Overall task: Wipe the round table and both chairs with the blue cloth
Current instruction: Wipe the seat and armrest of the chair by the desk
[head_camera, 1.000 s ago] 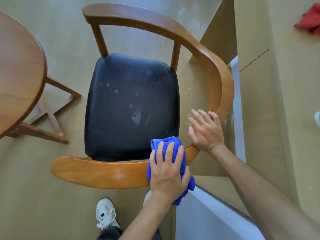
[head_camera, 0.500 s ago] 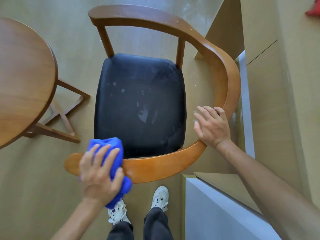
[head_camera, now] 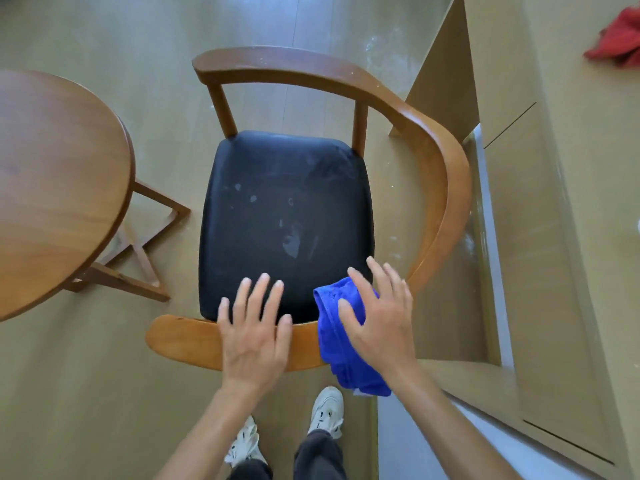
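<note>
Blue cloth (head_camera: 341, 337) lies draped over the chair's wooden armrest (head_camera: 187, 339), under the right hand (head_camera: 379, 322), fingers spread flat on it. Left hand (head_camera: 254, 329) rests flat beside it, empty. Chair-wiping step; next, judged, the smudged black seat (head_camera: 284, 216).

Bare forearms, dark trousers (head_camera: 320, 457), white sneakers (head_camera: 326, 410).

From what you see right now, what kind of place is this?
Probably a home dining or sitting corner: a round wooden table, a wooden armchair with a black padded seat, and pale built-in cabinets alongside.
</note>
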`<act>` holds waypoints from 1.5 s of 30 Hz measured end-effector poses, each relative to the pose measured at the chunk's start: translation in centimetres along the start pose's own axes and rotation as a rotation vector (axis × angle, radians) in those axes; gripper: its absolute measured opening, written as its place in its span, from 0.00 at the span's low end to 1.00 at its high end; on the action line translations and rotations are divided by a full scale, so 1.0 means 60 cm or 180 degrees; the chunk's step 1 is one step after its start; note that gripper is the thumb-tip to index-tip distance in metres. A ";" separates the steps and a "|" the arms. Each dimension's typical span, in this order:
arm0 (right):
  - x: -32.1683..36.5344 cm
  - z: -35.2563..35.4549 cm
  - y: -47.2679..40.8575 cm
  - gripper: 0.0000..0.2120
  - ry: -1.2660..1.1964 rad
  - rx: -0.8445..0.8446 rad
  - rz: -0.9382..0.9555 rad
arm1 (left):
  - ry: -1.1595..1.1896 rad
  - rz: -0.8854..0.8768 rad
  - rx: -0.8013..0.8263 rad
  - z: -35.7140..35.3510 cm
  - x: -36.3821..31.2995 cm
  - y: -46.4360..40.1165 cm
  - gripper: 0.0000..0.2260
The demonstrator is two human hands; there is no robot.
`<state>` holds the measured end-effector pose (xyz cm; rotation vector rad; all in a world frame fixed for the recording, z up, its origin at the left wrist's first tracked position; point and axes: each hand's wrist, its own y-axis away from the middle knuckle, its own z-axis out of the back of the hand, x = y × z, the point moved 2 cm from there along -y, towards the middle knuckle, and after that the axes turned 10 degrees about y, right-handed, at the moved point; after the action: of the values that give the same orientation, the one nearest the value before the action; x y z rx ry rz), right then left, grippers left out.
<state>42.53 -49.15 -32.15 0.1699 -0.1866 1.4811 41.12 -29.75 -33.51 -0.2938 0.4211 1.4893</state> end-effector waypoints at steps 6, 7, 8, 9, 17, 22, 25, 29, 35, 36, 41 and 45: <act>0.061 -0.038 0.081 0.30 0.0641 -0.0042 -0.0610 | -0.0548 0.0325 0.0275 0.022 0.103 -0.016 0.26; 0.074 -0.041 0.084 0.29 0.0682 -0.0101 -0.0535 | -0.0562 0.0321 0.0236 0.021 0.103 -0.016 0.26; 0.087 -0.044 0.090 0.29 0.0746 -0.0156 -0.0374 | -0.0571 0.0314 0.0209 0.021 0.103 -0.016 0.26; 0.097 -0.049 0.098 0.27 0.0794 -0.0196 -0.0163 | -0.0588 0.0311 0.0186 0.022 0.106 -0.014 0.26; -0.055 -0.042 0.055 0.19 0.0731 -0.0722 0.0746 | -0.0566 0.0309 0.0134 0.026 0.097 -0.018 0.26; -0.109 -0.028 -0.010 0.19 0.1009 -0.0741 -0.0341 | -0.0563 0.0377 0.0275 0.028 0.098 -0.021 0.26; -0.012 -0.039 0.020 0.17 0.0717 -0.0748 -0.0550 | -0.0562 0.0411 0.0348 0.029 0.100 -0.022 0.27; 0.086 -0.056 0.091 0.17 0.0362 -0.0602 0.0396 | -0.0540 0.0401 0.0304 0.029 0.103 -0.019 0.27; 0.003 -0.050 0.035 0.14 0.0569 -0.0808 0.0810 | -0.0450 0.0391 0.0153 0.027 0.098 -0.025 0.27; -0.022 -0.049 0.024 0.14 0.0607 -0.0850 0.0695 | -0.0448 0.0391 0.0174 0.027 0.097 -0.025 0.27; -0.158 -0.009 -0.087 0.18 0.1426 -0.1096 0.0444 | -0.0533 0.0514 0.0471 0.028 0.094 -0.028 0.27; -0.114 -0.016 -0.104 0.14 0.1361 -0.1126 -0.0453 | -0.0618 0.0548 0.0589 0.027 0.099 -0.030 0.27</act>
<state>48.23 -56.07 -34.66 -0.4093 -0.0845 1.2872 43.24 -23.81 -34.82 0.0348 0.4325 1.6169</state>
